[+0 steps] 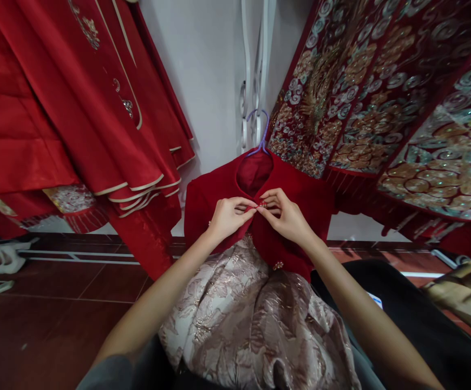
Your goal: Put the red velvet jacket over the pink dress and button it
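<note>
A short red jacket (300, 184) hangs in front of me on a purple hanger (265, 132), its neckline facing up. At the collar's front opening, my left hand (230, 218) pinches the jacket's left-side edge between thumb and fingers. My right hand (283, 214) pinches the opposite edge, close beside a small beaded ornament. The fingertips of both hands almost meet. Whether a fastener is between them is hidden. Another beaded ornament (278, 265) sits on the jacket's lower front. Below it spreads a shiny floral brocade garment (235, 303), over my lap.
Red garments with pale piping (146, 119) hang at the left. Heavily embroidered dark red garments (365, 108) hang at the right. White metal bars (255, 65) stand behind the hanger. A black item (401, 319) lies at right, white shoes (8, 259) at far left on the tiled floor (65, 314).
</note>
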Motion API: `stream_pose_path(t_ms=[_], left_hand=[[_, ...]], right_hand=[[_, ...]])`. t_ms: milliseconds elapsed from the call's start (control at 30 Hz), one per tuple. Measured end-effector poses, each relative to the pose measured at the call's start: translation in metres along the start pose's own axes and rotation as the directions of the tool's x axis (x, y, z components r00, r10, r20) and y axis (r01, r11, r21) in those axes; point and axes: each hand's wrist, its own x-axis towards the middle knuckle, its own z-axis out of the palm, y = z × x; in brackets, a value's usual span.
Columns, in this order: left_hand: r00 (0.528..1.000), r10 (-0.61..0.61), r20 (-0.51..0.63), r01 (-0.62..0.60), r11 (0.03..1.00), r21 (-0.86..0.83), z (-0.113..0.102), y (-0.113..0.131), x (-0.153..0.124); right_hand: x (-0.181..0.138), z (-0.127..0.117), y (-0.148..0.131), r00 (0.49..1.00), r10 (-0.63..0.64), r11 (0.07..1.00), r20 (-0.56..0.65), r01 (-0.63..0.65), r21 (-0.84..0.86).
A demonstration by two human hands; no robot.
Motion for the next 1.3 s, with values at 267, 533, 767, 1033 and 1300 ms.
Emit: stream_pose_path(t_ms=[267, 533, 767, 1033, 1300], left_hand=[[0.998, 0.064, -0.027, -0.063, 0.996, 0.062, 0.003, -0.001, -0.001], [0.997, -0.074, 0.005, 0.074, 0.985, -0.153, 0.014, -0.003, -0.008], [0.986, -0.16, 0.04, 0.165, 0.956, -0.244, 0.016, -0.021, -0.038], [0.952, -0.179, 0.249, 0.212, 0.971, -0.113, -0.002, -0.037, -0.07], [0.89, -0.338, 0.305, 0.453, 0.735, -0.505, 0.012, -0.016, -0.072]], right_hand=[[0.001, 0.002, 0.001, 1.0, -0.019, 1.0, 0.005, 0.019, -0.006], [-0.007, 0.022, 0.015, 0.996, -0.065, 0.998, -0.068, 0.066, 0.02], [-0.05, 0.05, 0.03, 0.98, -0.173, 0.947, -0.102, 0.137, -0.291], [-0.046, 0.012, 0.039, 0.954, 0.283, 0.934, -0.103, -0.298, -0.197], [-0.046, 0.002, 0.002, 0.948, 0.272, 0.906, 0.167, -0.31, 0.289]])
